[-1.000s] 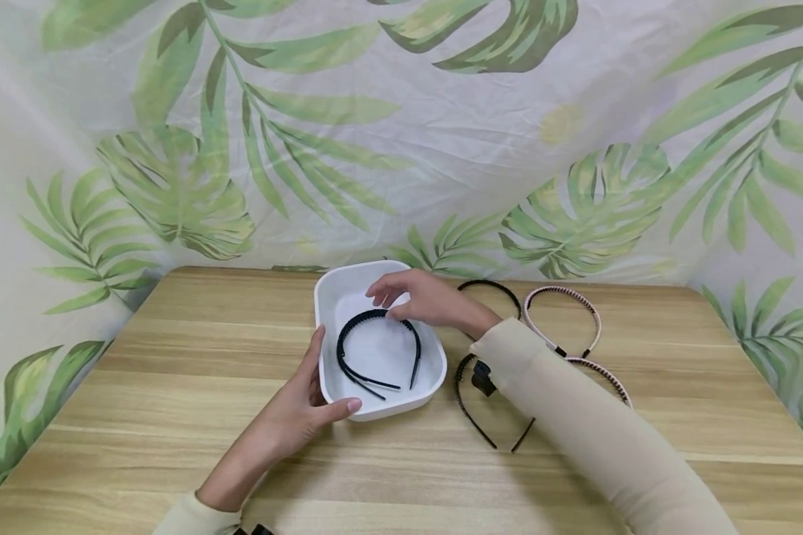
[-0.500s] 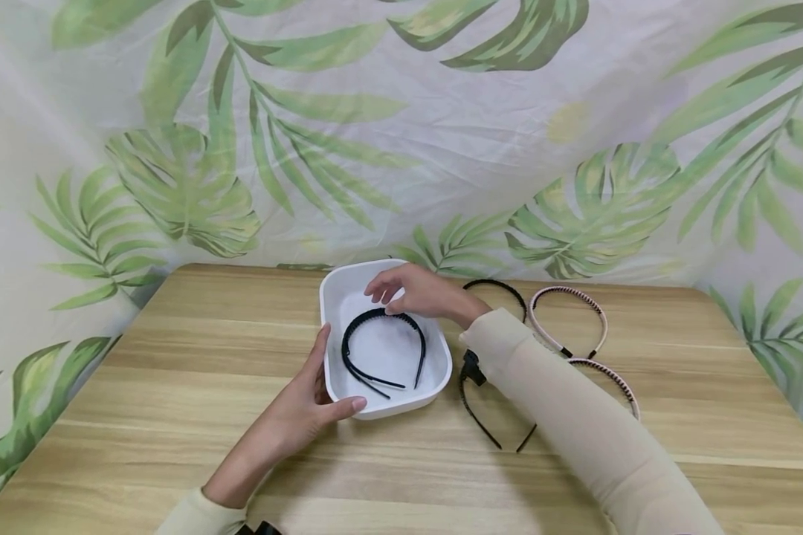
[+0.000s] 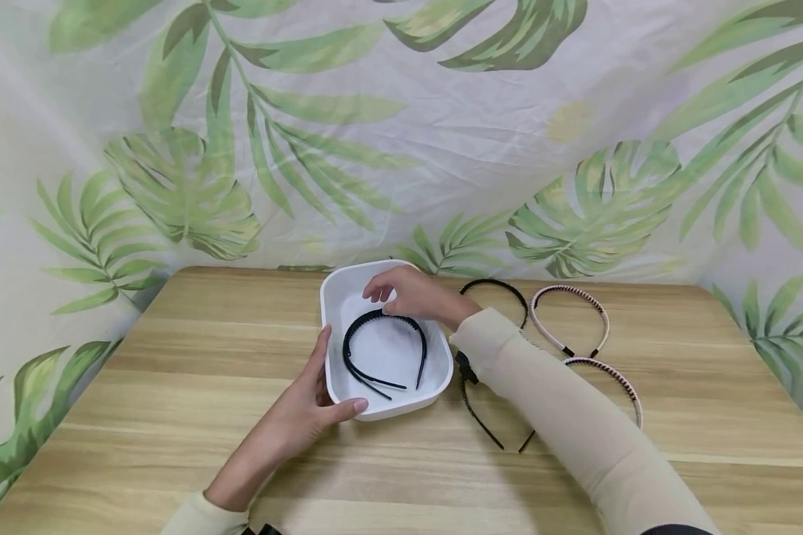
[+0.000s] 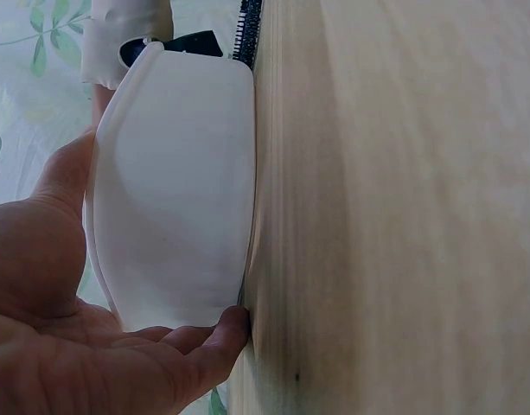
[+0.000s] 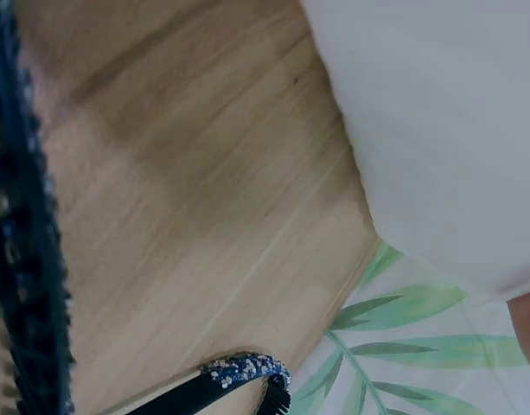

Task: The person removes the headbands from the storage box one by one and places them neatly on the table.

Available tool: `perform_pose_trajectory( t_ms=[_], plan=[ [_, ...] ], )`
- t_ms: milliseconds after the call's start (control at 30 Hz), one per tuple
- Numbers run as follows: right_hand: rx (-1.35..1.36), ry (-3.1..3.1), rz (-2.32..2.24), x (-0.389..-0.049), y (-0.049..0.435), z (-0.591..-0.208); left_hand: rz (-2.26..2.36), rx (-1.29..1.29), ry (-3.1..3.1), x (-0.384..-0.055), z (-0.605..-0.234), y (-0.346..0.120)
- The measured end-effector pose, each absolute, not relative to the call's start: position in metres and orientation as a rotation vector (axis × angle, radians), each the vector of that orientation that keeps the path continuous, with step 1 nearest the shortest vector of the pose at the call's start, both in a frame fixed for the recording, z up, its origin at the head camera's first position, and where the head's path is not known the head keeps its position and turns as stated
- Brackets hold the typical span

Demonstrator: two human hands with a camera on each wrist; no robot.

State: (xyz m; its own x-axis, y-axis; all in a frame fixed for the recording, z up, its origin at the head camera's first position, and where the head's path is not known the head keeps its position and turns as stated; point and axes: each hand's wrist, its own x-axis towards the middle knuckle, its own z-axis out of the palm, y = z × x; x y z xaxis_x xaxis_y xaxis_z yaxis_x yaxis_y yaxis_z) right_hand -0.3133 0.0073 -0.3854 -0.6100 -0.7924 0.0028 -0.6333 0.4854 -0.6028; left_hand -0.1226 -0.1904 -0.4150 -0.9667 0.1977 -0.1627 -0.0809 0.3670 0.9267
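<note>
The R hand (image 3: pixel 415 293) is nearer than the L hand (image 3: pixel 297 412) to the black headbands (image 3: pixel 346 348) in the white box (image 3: pixel 401 406). They lie at abt 7 o'clock from its fingers, w/ the thumb tip right by the top of their curve; can't tell if it touches. Looks like two, one partly over the other, round part at 12, thin ends btw 5 & 6, so the long way runs abt 12 to 6. R fingers are loosely bent, w/ nothing seen in their grip. L hand grips the box at its 8 o'clock side, thumb at the rim. The box is on the wood table (image 3: pixel 174 401), open side up. At 3 o'clock from it are other black headbands (image 3: pixel 491 281) & pink headbands (image 3: pixel 571 287), some partly hidden by the R sleeve (image 3: pixel 562 401). A leaf cloth (image 3: pixel 348 171) hangs at 12, past the far edge.
</note>
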Motion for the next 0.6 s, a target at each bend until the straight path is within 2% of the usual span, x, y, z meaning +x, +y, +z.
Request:
perform_pose_trajectory(
  t_ms=[600],
  plan=[
    [-1.288,2.52,-0.627,-0.3166,0.0022,-0.3906,1.636,0.107,2.4,-0.1215,-0.4178,-0.1902]
  ],
)
